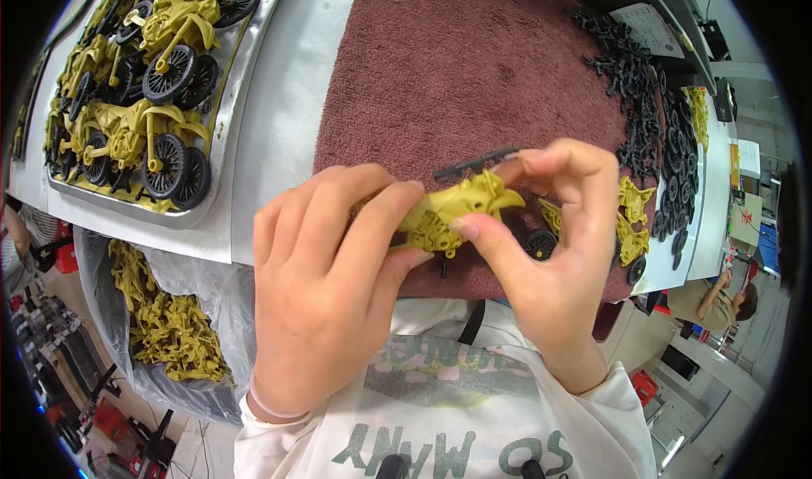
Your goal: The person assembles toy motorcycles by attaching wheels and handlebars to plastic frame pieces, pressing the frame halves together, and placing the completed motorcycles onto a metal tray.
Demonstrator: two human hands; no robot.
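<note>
My left hand [326, 250] is closed around the rear of a yellow plastic toy motorcycle body [461, 206], held above the front of a dark red towel [440, 73]. From the other side, my right hand [554, 233] grips the front of this body, its thumb pressed on the yellow side. A thin black handlebar [475, 163] lies across the top of the body, with its right end at my right fingertips. Whether the handlebar is seated in the body cannot be made out. Below, a black wheel [541, 244] on the towel is partly covered by my right hand.
A metal tray [194, 217] of yellow motorcycles with black wheels stands at the left. Under it, a plastic-lined bin [101, 310] contains yellow parts. Black small parts [630, 81], wheels [677, 174] and yellow pieces [633, 212] lie along the right. Another person [719, 301] sits far right.
</note>
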